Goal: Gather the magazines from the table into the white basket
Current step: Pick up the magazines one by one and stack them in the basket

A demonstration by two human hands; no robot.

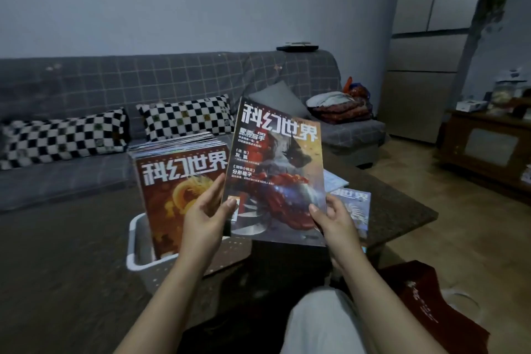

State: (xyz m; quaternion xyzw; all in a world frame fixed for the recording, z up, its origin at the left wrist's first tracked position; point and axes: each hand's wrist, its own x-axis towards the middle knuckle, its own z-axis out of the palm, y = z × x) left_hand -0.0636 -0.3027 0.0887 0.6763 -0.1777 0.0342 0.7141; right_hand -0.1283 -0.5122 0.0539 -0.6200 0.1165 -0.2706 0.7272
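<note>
I hold one magazine [275,169] upright in the air, its cover showing a red creature and large white title letters. My left hand [205,218] pinches its lower left edge and my right hand [334,221] grips its lower right corner. Just left of it, a white perforated basket [135,241] stands on the floor with several magazines [172,181] upright inside, the front one orange with a golden dragon. Another magazine [355,204] lies flat on the dark table [402,210], partly hidden behind my right hand.
A grey checked sofa [143,80] with two checkerboard pillows runs behind the basket. Folded clothes [339,106] sit at its right end. A wooden cabinet [485,146] stands at the right. A dark red bag [425,302] lies on the floor near my knee [321,322].
</note>
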